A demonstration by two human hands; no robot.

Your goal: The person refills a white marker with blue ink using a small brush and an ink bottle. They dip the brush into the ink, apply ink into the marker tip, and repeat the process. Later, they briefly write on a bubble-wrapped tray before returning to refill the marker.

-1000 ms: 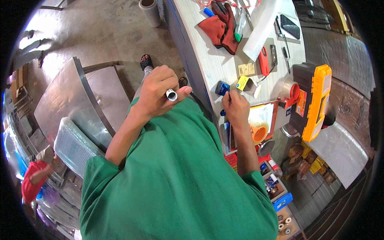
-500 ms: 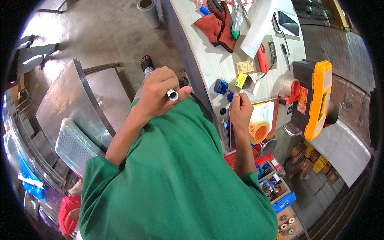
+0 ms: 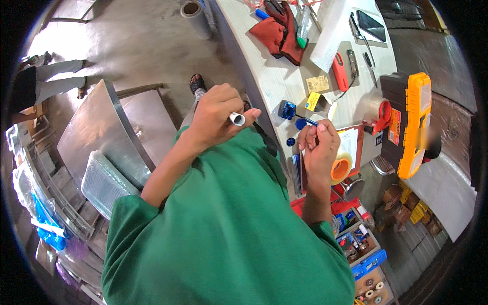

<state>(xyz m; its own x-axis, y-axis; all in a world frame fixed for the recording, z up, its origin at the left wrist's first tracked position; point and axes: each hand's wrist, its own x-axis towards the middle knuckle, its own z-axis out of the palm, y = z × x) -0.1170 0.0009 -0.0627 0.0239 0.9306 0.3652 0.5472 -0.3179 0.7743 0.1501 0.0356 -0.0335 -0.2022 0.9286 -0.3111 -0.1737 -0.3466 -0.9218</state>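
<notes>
My left hand point(image 3: 218, 114) is closed around a white hollow tube point(image 3: 237, 119), held above the green shirt with its open end showing past the thumb. My right hand point(image 3: 320, 145), over the table edge, pinches a thin dark pen-like stick point(image 3: 311, 122) between thumb and fingertips. The stick's tip points toward a small blue ink bottle point(image 3: 287, 110); whether it touches the bottle I cannot tell. Two round blue caps point(image 3: 291, 142) lie nearby, one partly under the stick. Behind them stands a small open yellow and white box point(image 3: 313, 101).
On the table point(image 3: 264, 76) are red and black gloves point(image 3: 282, 38), a red cutter point(image 3: 339, 72), a phone point(image 3: 371, 25) and a tape dispenser point(image 3: 381, 114). An orange-cored tape roll point(image 3: 340, 169) sits by my right wrist. A black and orange toolbox point(image 3: 414, 124) stands right.
My right hand has drawn back a little from the ink bottle and turned, so more of the stick shows. My left hand keeps the tube. The whole view has shifted slightly.
</notes>
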